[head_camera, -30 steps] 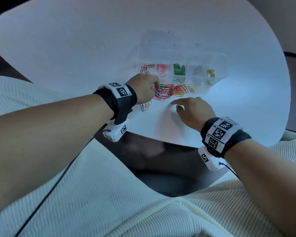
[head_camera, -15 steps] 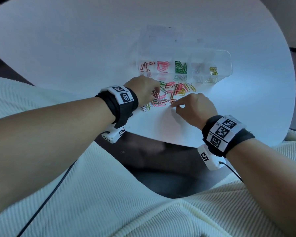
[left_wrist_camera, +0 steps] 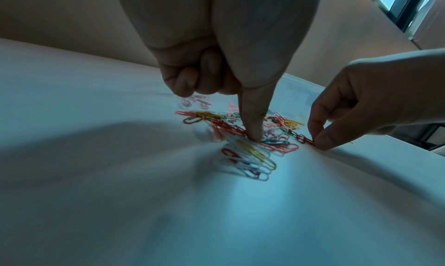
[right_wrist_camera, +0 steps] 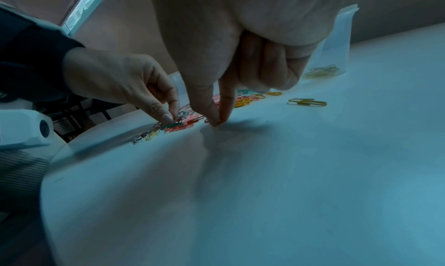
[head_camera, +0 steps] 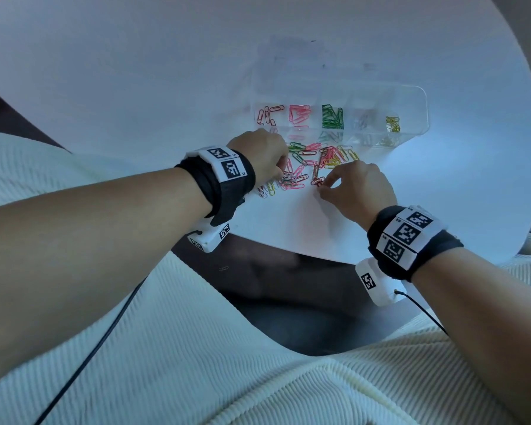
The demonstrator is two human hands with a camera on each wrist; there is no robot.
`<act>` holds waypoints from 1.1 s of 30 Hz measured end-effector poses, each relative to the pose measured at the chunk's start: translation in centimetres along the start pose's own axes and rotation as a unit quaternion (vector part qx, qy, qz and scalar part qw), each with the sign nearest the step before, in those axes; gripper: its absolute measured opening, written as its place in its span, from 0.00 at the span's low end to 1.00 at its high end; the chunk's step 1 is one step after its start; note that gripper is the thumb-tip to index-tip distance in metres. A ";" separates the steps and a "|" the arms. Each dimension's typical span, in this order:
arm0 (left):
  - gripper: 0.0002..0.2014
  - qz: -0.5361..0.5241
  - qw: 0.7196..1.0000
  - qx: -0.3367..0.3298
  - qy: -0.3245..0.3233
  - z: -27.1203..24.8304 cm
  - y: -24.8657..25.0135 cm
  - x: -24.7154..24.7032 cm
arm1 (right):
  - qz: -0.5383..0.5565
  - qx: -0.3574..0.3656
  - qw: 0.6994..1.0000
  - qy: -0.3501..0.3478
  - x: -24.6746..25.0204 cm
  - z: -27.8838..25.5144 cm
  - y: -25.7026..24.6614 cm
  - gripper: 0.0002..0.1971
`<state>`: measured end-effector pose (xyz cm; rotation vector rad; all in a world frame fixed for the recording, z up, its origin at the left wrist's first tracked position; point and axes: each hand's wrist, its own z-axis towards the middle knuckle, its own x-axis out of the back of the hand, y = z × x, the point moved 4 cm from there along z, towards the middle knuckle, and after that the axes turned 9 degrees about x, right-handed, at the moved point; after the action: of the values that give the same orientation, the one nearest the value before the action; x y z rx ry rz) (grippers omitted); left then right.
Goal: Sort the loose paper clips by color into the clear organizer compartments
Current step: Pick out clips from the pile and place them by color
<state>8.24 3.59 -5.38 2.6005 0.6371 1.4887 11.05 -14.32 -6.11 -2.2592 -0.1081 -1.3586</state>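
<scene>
Red clip [head_camera: 317, 181] now between right fingers [head_camera: 328, 181]

I see a round white desk [head_camera: 135, 72]. On it: a clear organizer [head_camera: 417, 96] with clips sorted by colour, a loose heap of mixed paper clips [head_camera: 316, 164] just in front, and one yellow clip [right_wrist_camera: 308, 102] lying apart.

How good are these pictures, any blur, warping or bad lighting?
Head view: dim, blue-tinted, the table edge bowed by the wide lens, the organizer faint.
Left wrist view: table near the camera smeared, left hand looms large, clips fairly sharp.
Right wrist view: dark, strongly warped, right hand casting a soft shadow.
</scene>
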 end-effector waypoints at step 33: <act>0.14 -0.236 0.967 -0.073 -0.054 -0.9 1.9 1.1 | 0.699 -0.131 0.703 -0.024 2.5 0.3 0.1 0.20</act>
<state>8.56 2.18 -3.56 2.1918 1.0031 1.1844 12.56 -14.76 -4.16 -1.6471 1.5354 -0.4068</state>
